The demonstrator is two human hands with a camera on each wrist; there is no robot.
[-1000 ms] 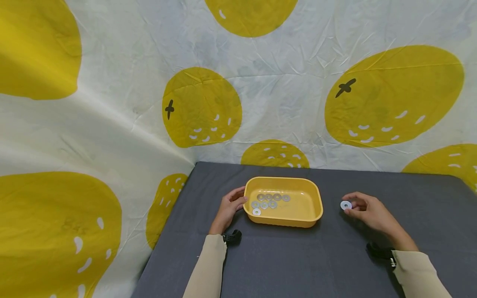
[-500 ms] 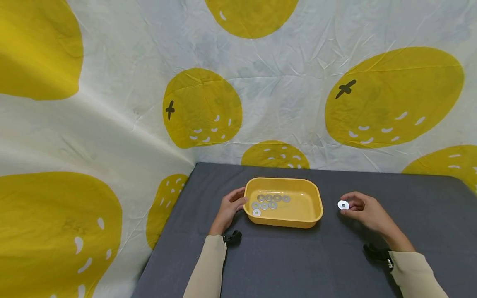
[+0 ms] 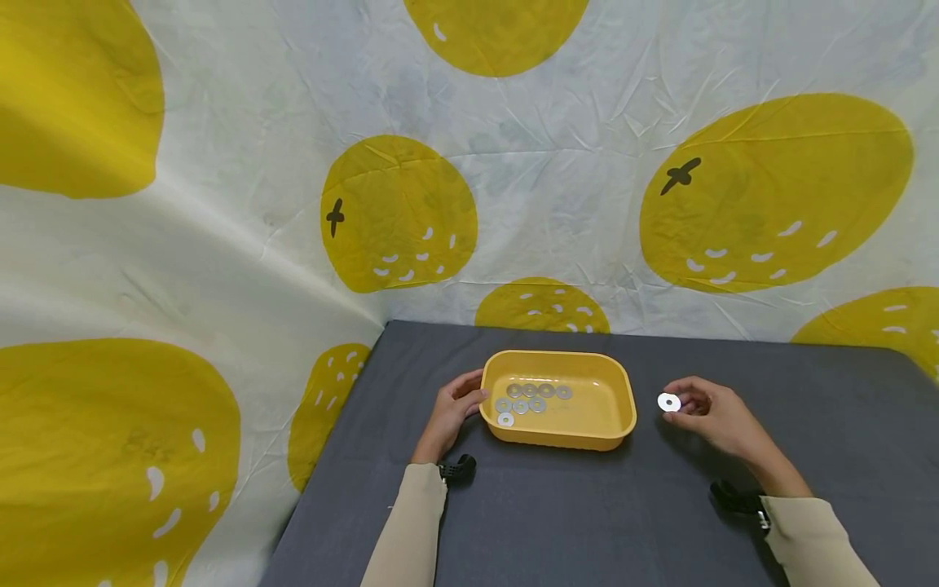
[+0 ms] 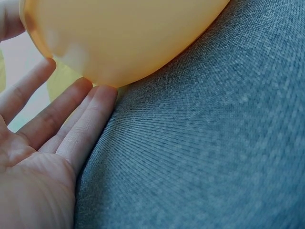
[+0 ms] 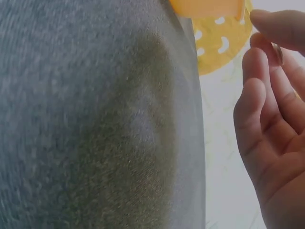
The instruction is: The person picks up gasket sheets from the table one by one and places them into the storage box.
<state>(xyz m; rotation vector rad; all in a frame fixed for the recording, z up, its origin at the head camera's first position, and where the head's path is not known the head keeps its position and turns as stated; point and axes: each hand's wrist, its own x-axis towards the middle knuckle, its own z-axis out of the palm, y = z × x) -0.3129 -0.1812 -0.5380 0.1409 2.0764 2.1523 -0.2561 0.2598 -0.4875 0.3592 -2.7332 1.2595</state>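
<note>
Landmark: the yellow tray (image 3: pixel 587 436), one unit, a smooth plastic rectangle with rounded corners and a raised rim, standing on the grey woven table cover (image 3: pixel 587 522). Nearest the viewer, two beige sleeves (image 3: pixel 403 530) lead toward the tray, each wrist carrying one black strap-mounted device (image 3: pixel 456 469). The left hand (image 3: pixel 451 412) rests against the tray's left wall; the left wrist view shows its fingers (image 4: pixel 71 124) straight and close together, tips touching the tray's lower edge, gripping nothing. To the right of the tray, clear of its rim, the right hand (image 3: pixel 715 416) pinches one flat round metal washer (image 3: pixel 668 402) between thumb and fingertips, the washer held above the cover and facing the viewer, its centre hole visible. Inside the tray, in its left half, lie eight identical silver washers (image 3: pixel 530 398): four in the far row, three in the next, one nearest the front-left corner. Behind the tray hangs one creased white fabric backdrop (image 3: pixel 557 163) printed with large yellow fruit shapes.
</note>
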